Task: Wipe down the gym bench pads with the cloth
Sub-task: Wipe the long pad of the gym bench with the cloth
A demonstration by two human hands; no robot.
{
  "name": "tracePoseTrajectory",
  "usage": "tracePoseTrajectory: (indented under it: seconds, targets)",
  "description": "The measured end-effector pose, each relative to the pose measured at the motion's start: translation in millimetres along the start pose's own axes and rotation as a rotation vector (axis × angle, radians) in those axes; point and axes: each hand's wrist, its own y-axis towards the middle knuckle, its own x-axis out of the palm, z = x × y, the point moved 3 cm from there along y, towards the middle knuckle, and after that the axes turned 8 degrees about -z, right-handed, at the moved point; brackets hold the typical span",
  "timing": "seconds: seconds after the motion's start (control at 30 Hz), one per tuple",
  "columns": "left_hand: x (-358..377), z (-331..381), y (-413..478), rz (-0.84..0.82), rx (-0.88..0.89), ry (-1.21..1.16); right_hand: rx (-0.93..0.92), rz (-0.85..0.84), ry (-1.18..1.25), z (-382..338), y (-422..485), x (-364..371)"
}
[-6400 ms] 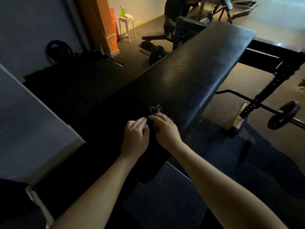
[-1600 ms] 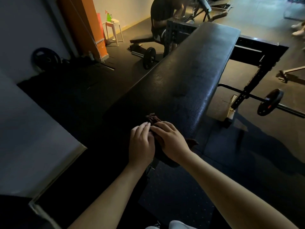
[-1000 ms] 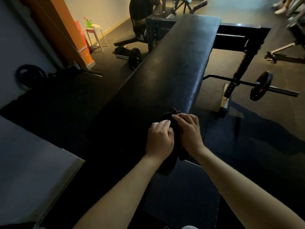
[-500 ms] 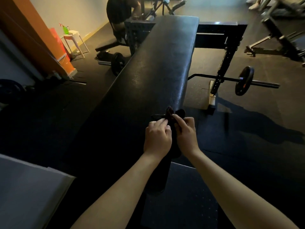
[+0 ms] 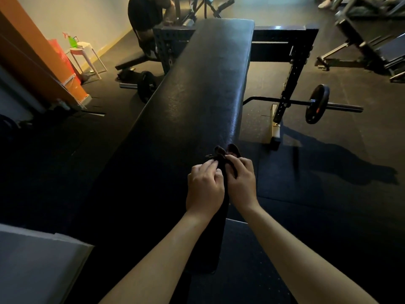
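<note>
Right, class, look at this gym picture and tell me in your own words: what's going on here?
A person is at the near end of a long black bench pad. The left hand and right hand, side by side, pinch a bunched dark cloth at the pad's right edge. Most of the pad lies ahead of the cloth. Another person sits beyond its far end.

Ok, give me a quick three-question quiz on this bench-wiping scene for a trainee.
1. True or false: the left hand and right hand both grip the dark cloth.
2. On the bench pad, the cloth sits: A by its right edge; B at its far end; C by its left edge.
3. What stands on the white stool?
Key: 1 true; 2 A; 3 a green spray bottle.
</note>
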Motion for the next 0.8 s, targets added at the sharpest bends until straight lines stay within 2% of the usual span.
tracePoseTrajectory:
  seconds: [0.2,0.27,0.43,0.57,0.7,0.8]
  targets:
    - [4,-2,15,0.003,-0.010,0.029,0.040,-0.042,-0.138,-6,83,3]
    - [4,-1,18,0.012,-0.013,0.013,0.033,-0.058,-0.157,-8,77,1]
    - [5,1,22,0.012,-0.045,0.029,-0.114,-0.039,-0.161,-1,34,-1]
    - [11,6,39,-0.001,-0.046,0.072,-0.067,-0.009,-0.162,1,76,1]
    - [20,12,61,0.007,-0.063,0.116,0.062,-0.044,-0.088,1,127,-4]
    - [24,19,74,0.035,-0.078,0.147,0.015,-0.088,-0.105,3,122,-10]
